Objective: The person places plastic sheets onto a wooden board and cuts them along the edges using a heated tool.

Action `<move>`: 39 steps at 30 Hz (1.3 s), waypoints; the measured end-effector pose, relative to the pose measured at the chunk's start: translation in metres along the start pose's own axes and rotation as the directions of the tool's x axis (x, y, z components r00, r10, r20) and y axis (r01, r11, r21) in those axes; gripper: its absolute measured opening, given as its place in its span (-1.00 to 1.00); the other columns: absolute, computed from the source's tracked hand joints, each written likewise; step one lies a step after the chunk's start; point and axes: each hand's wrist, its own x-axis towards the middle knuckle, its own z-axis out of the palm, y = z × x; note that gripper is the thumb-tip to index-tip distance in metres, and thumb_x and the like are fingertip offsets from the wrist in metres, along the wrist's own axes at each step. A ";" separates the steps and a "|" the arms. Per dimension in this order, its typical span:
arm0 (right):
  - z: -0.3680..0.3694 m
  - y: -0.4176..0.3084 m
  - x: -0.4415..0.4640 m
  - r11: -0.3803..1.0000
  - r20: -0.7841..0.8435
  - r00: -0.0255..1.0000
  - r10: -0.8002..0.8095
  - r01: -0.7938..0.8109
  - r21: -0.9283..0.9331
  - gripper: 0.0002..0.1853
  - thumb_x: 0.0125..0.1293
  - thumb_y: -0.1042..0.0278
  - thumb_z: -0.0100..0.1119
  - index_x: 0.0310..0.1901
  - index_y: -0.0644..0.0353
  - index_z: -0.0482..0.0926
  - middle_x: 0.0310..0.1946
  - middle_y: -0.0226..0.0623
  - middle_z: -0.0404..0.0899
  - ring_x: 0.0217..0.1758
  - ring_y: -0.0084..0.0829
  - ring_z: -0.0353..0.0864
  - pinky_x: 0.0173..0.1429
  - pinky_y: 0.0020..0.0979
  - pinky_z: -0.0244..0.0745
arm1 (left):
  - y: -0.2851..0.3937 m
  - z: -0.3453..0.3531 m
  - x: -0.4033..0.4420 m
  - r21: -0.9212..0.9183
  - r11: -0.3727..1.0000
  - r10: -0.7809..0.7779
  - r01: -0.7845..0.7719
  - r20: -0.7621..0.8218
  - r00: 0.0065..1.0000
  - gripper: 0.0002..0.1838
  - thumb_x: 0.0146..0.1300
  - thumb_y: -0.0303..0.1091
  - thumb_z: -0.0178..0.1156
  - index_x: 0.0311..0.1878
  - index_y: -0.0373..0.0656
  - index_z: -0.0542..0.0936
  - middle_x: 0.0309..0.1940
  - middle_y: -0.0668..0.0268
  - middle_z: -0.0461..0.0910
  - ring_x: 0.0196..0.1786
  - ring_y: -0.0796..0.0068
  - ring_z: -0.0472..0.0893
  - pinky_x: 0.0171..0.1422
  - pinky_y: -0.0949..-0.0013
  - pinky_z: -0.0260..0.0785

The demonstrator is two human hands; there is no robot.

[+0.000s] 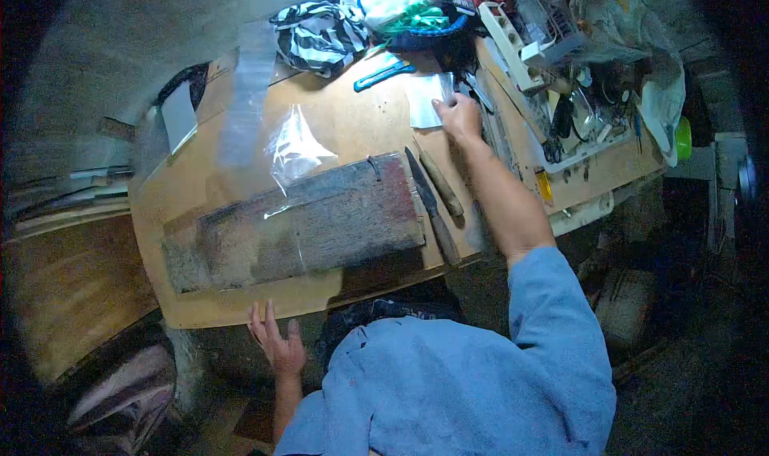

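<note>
My right hand [462,119] reaches to the far side of the table and pinches the right edge of a flat, shiny white sheet [424,103]; whether it is paper or a thin packet I cannot tell. My left hand [278,349] rests at the table's near edge, fingers spread, holding nothing. Between the hands lies a worn wooden board [312,223]. A crumpled piece of clear plastic film [296,147] lies at the board's far edge. Right of the board are a dark-bladed knife [423,185] and a wooden-handled tool [440,182]. Beyond lies a blue utility knife [384,73].
A striped bag [319,38] and a blue basket [424,35] with plastic stand at the back. A white power strip [510,47] and a tray [589,159] of mixed tools crowd the right. A long translucent plastic strip [247,95] lies at the left.
</note>
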 end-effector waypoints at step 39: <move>-0.074 -0.094 -0.262 0.644 0.772 0.593 -0.231 -0.501 0.577 -0.82 0.36 0.38 0.17 -0.17 0.34 0.61 -0.36 -0.39 0.63 -0.29 -0.63 0.54 -0.18 -0.53 0.44 | 0.110 0.009 0.044 -0.828 0.176 -0.199 0.533 0.500 0.843 -0.74 0.36 -0.22 0.21 -0.16 -0.26 0.62 -0.45 0.30 0.66 -0.51 0.54 0.62 -0.45 0.51 0.38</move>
